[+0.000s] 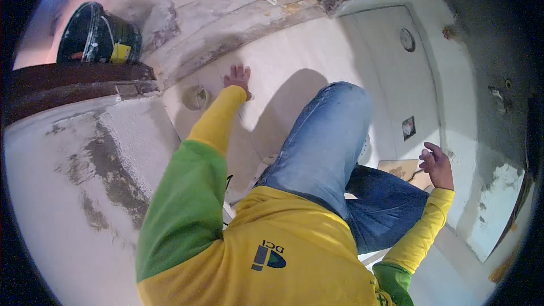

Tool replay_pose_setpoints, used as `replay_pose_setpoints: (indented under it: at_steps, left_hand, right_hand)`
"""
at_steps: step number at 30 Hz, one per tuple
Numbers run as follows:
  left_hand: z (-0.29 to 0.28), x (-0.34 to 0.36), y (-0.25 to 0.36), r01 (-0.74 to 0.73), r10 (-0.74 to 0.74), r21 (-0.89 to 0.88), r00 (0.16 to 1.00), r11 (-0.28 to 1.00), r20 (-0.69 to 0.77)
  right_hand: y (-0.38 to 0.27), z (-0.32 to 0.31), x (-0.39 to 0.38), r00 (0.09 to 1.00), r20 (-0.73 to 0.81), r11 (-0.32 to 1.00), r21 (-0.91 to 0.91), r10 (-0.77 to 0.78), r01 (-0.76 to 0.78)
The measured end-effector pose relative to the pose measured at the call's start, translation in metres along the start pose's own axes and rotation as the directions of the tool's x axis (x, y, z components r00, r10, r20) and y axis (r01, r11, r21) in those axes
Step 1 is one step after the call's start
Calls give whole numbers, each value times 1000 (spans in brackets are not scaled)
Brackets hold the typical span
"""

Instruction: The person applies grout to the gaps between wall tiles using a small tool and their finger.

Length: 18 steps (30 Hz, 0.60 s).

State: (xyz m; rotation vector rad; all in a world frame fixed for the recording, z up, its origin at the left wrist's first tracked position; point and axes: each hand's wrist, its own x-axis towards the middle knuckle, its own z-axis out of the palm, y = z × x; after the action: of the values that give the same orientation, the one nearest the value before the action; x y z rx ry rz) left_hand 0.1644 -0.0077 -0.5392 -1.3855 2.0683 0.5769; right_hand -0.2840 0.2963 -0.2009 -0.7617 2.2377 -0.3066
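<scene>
My left hand (239, 77) lies flat on the pale tiled floor (294, 51), fingers spread, holding nothing. Close beside it is a round, cup-like opening or small container (196, 97); which of the two I cannot tell. On the other side, my right hand (436, 165) is raised near the wall with its fingers curled. A thin dark line shows by its fingertips, and what it belongs to is unclear. Below that hand, a beige tile-like piece (403, 171) with brown smears is partly hidden by my jeans-clad leg.
A dark bucket (126, 37) with a yellow label stands on a ledge at the far left. In the floor to the right are a round drain (407, 39) and a square opening (408, 128). Rough plastered walls (122, 158) border the floor on both sides.
</scene>
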Motion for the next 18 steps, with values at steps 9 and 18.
replay_pose_setpoints:
  at_steps: [9,18]
  left_hand:
    - [22,0,11,37,-54,-138,991,990,-125]
    - [18,-17,23,30,-38,-195,998,980,-40]
  right_hand:
    - [-14,4,1,998,-23,998,-37,-52,51]
    - [-24,3,-2,999,-34,998,-47,-39,37]
